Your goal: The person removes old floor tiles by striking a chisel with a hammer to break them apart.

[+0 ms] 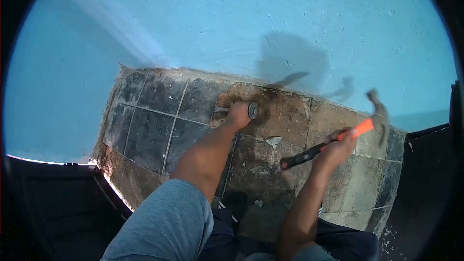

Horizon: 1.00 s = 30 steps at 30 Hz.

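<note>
My left hand (238,116) is closed around a chisel (253,110), its round striking end showing to the right of my fist. On the other side its flat blade points left, at the broken edge of a dark floor tile (200,99). A claw hammer (363,126) with an orange and black handle is gripped in my right hand (337,150). Its head is raised to the right, apart from the chisel and slightly blurred. Bare brown floor (280,111) lies beside the chisel, where no tile covers it.
A pale broken shard (273,141) and a smaller chip (258,203) lie on the floor. The blue wall (217,24) rises along the back and left. Dark panels stand at the lower left (58,203) and right (430,179).
</note>
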Available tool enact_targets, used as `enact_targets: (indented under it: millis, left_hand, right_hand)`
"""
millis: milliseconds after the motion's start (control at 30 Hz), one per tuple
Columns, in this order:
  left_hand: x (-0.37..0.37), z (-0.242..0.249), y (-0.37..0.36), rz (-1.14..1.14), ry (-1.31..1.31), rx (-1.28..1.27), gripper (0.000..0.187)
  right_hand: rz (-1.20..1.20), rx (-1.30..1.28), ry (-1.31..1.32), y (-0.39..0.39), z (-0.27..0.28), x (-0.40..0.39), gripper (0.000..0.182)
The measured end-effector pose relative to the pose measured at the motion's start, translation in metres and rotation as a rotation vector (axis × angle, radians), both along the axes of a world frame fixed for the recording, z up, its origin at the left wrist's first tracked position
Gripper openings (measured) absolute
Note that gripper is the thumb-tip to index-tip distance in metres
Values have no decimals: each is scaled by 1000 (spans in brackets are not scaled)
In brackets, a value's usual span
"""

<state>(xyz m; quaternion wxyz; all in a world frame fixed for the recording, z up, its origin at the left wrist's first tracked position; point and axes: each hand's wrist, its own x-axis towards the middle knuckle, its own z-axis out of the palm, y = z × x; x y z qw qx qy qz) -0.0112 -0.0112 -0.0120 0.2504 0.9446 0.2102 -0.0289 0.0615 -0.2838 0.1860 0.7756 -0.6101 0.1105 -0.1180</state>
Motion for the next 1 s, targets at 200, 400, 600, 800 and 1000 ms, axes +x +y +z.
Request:
enact_targets:
  millis: [200, 400, 600, 800, 1000]
  left_hand:
    - [-4, 7, -3, 2, -15, -26, 15]
    - [3, -3, -1, 13, 34, 7, 16]
    - [-10, 4, -14, -43, 12, 39, 14]
    - [-30, -29, -28, -132, 84, 58, 27]
    - [-24, -6, -31, -145, 107, 30, 25]
  right_hand:
    - [-211, -564, -105, 23, -113, -54, 41]
    - [609, -500, 592, 38, -229, -115, 48]
    - [544, -491, 703, 13, -280, -108, 43]
    - [626, -392, 671, 11, -256, -103, 32]
    - [572, -286, 682, 24, -213, -96, 34]
